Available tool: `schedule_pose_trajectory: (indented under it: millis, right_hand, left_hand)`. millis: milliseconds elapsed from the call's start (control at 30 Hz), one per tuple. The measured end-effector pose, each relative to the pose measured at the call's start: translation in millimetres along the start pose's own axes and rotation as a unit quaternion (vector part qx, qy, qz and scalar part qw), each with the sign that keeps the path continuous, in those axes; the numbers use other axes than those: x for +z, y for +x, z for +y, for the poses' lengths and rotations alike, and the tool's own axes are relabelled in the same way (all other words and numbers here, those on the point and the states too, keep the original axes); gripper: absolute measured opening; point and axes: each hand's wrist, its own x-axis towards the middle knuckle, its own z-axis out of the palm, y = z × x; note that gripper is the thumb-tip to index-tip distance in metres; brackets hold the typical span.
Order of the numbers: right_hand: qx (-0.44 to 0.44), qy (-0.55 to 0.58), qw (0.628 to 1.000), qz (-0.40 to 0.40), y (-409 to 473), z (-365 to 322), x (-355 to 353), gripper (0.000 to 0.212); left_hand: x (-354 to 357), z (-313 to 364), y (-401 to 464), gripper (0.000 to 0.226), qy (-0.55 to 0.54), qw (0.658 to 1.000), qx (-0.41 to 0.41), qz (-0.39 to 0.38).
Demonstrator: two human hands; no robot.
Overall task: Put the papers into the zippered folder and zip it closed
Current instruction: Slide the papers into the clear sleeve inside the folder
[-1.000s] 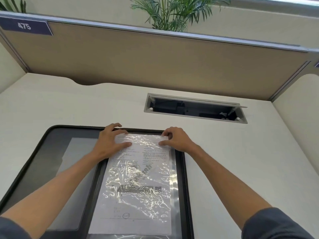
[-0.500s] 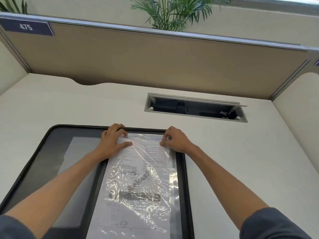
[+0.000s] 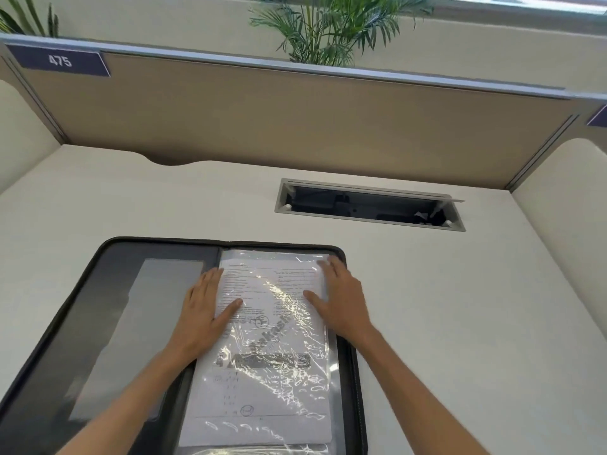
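Your hands lie flat on the papers in the open folder.

The folder lies unzipped on the surface; the papers, in its right half, run lengthwise away from you. Left hand and right hand press with straight fingers, neither grip closed.

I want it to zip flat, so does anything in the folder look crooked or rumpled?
The clear sleeve over the papers is wrinkled, glinting unevenly. Both hands, left hand and right hand, lie flat on it. The folder lies open.

head view — worn high, faces forward and down | close over the open zippered folder on the near desk | far partition fills the top — single view
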Motion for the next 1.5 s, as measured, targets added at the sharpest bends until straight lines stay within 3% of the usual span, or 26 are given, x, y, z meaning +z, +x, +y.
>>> schedule_pose_trajectory:
  millis: [233, 367, 733, 1167, 1367, 1500]
  right_hand:
    - [0.022, -0.003, 1.0, -0.018, -92.0, -23.9, 38.6, 0.085]
    - [0.013, -0.028, 0.999, -0.011, -103.7, -15.9, 38.1, 0.084]
    - [0.044, -0.054, 0.998, 0.005, -106.5, 32.8, 13.4, 0.084]
    - [0.057, -0.052, 0.997, -0.006, -116.7, 86.2, -21.4, 0.087]
    - [0.049, 0.023, 0.998, -0.02, -119.0, 69.3, -40.8, 0.079]
    - [0.022, 0.067, 0.997, 0.004, -133.1, 50.5, -53.9, 0.06]
  left_hand:
    - [8.9, -0.2, -65.8, 0.085, 0.042, 0.999, 0.004, 0.007]
    - [15.9, 4.8, -82.8, 0.081, 0.095, 0.995, 0.009, -0.006]
    - [44.2, 48.6, -54.9, 0.083, 0.108, 0.993, 0.031, -0.035]
    - [58.6, 96.7, -39.3, 0.073, 0.026, 0.997, 0.045, -0.057]
    - [12.2, 55.4, -39.1, 0.046, -0.033, 0.991, -0.065, 0.109]
    - [-25.2, 7.7, -45.2, 0.049, 0.083, 0.964, -0.21, 0.142]
